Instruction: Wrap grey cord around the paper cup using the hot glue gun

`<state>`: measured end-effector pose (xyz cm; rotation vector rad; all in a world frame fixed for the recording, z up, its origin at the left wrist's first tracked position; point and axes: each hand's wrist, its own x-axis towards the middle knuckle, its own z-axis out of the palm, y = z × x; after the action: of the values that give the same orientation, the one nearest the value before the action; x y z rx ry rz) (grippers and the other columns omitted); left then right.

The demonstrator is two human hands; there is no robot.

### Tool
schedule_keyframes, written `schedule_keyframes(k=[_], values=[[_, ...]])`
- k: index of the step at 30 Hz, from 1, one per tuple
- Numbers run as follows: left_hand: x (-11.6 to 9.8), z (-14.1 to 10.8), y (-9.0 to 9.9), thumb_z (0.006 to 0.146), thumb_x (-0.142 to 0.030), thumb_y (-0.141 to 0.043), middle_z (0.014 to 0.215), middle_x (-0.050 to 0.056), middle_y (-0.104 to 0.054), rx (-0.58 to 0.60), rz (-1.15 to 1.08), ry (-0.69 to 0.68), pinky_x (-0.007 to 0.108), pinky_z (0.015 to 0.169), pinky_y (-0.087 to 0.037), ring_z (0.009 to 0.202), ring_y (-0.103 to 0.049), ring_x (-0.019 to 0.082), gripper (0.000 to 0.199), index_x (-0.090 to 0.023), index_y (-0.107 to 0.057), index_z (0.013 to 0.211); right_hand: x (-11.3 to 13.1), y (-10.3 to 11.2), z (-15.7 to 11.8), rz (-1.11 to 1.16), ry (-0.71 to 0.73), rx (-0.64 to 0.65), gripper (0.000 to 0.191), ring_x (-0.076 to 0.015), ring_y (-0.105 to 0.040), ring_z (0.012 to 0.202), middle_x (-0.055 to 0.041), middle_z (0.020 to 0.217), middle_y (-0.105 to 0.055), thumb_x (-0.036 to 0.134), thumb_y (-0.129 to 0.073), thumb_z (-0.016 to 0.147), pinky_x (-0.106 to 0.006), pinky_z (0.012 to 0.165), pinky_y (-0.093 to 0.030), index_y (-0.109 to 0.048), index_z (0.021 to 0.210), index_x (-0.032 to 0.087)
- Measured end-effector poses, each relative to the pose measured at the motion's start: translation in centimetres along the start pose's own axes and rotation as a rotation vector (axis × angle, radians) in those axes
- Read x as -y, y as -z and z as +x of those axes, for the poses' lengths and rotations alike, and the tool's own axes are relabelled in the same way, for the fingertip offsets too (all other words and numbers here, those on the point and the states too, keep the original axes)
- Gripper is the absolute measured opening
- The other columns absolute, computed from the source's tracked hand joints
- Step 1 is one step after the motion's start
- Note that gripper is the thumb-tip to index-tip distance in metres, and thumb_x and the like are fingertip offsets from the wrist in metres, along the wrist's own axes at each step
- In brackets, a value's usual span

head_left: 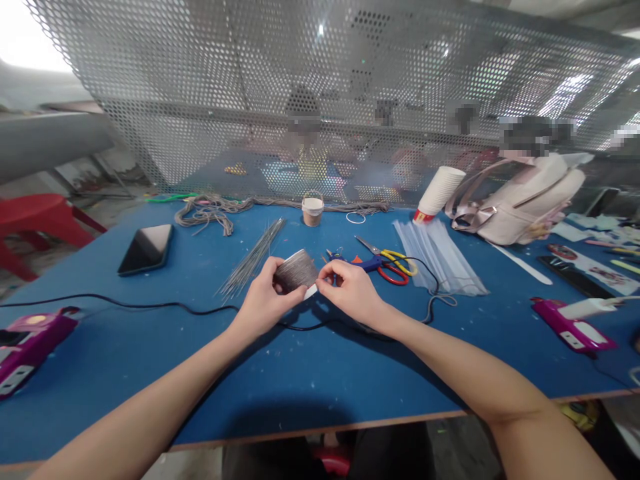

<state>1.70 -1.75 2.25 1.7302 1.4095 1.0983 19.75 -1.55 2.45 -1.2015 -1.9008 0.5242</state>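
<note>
My left hand (265,290) grips a paper cup wound with grey cord (297,270), tilted on its side above the table. A white strip of the cup shows bare at its lower right edge. My right hand (347,290) is closed in a pinch at that edge; whatever lies between thumb and forefinger is too small to make out. Just beyond the right hand lie a blue glue gun (367,265), partly covered by the fingers, and scissors (395,261) with red and yellow handles. Left of the cup is a bundle of thin wires (255,257).
A small wrapped bucket (313,212), grey cord (210,210) and a white ring (356,217) lie along the perforated screen (200,133). Stacked paper cups (443,190), clear plastic strips (440,260) and a backpack (525,200) are rightward. A phone (147,249) and power strips (575,330) flank the sides.
</note>
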Motion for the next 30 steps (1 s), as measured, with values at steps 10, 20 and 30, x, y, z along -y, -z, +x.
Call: schedule_keyframes(k=[10, 20, 30], values=[[-0.13, -0.01, 0.04, 0.064, -0.038, -0.066, 0.064, -0.008, -0.041, -0.004, -0.011, 0.027, 0.025, 0.053, -0.035, 0.057, -0.040, 0.011, 0.035, -0.022, -0.043, 0.085, -0.25, -0.01, 0.14, 0.051, -0.049, 0.025, 0.007, -0.0124, -0.052, 0.062, 0.0024, 0.068, -0.060, 0.017, -0.059, 0.077, -0.025, 0.060, -0.038, -0.059, 0.070, 0.020], [-0.02, 0.12, 0.20, 0.065, -0.038, -0.067, 0.064, -0.008, -0.041, -0.002, 0.001, 0.025, 0.025, 0.053, -0.034, 0.057, -0.040, 0.011, 0.033, -0.023, -0.044, 0.083, -0.42, 0.01, 0.31, 0.103, -0.132, 0.057, 0.006, -0.0128, -0.053, 0.063, 0.0026, 0.067, -0.061, 0.019, -0.059, 0.075, -0.025, 0.060, -0.038, -0.060, 0.069, 0.019], [-0.11, 0.32, 0.36, 0.067, -0.039, -0.064, 0.063, -0.007, -0.044, 0.017, -0.077, 0.048, 0.026, 0.054, -0.034, 0.057, -0.041, 0.011, 0.029, -0.022, -0.047, 0.082, -0.54, 0.27, 0.61, 0.094, -0.148, 0.089, 0.005, -0.0141, -0.055, 0.066, 0.0023, 0.068, -0.061, 0.018, -0.059, 0.076, -0.027, 0.064, -0.041, -0.060, 0.071, 0.019]])
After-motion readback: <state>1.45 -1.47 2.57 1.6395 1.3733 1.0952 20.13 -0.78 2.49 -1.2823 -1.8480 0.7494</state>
